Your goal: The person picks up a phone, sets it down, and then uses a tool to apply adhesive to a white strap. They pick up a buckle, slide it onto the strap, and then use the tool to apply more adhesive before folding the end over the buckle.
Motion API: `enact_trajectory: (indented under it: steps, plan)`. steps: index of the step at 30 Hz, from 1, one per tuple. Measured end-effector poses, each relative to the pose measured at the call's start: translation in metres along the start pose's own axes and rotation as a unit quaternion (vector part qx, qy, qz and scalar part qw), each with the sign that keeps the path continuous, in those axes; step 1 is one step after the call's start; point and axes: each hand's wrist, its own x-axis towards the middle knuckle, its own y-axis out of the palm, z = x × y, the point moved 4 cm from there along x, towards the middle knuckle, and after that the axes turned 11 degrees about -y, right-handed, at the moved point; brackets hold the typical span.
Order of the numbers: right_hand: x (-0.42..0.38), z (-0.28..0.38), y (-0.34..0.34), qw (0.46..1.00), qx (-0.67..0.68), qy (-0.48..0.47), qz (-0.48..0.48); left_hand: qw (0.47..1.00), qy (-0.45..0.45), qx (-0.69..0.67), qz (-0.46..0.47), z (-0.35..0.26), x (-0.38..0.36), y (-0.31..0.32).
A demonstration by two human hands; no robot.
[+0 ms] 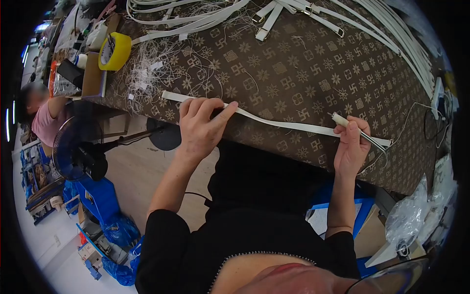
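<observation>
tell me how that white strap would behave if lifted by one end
The strap lies flat and thin along the table edge, so it would probably droop. It looks light. The left hand presses it down, perhaps because it slides easily.

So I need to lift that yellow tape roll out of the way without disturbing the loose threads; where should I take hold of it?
Grip the yellow tape roll across its outer rim, or hook a finger through its open core. It stands tilted on edge against the cardboard box, so its upper rim is free. Come from above, away from the loose threads on the table.
</observation>
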Motion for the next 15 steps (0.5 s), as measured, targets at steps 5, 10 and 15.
enact_trajectory:
  steps: [5, 10, 15]
  plan:
    - [-0.001, 0.013, 0.009, 0.999, 0.018, -0.025, 0.026, 0.995, 0.054, -0.08, -0.007, -0.045, 0.022, 0.023]
    - [-0.012, -0.006, 0.02, 0.997, 0.063, 0.015, 0.051, 0.971, 0.067, -0.227, 0.044, -0.103, 0.009, 0.041]
    - [-0.014, -0.015, 0.014, 0.996, 0.069, 0.028, 0.041, 0.97, 0.025, -0.239, 0.03, -0.073, 0.007, 0.018]
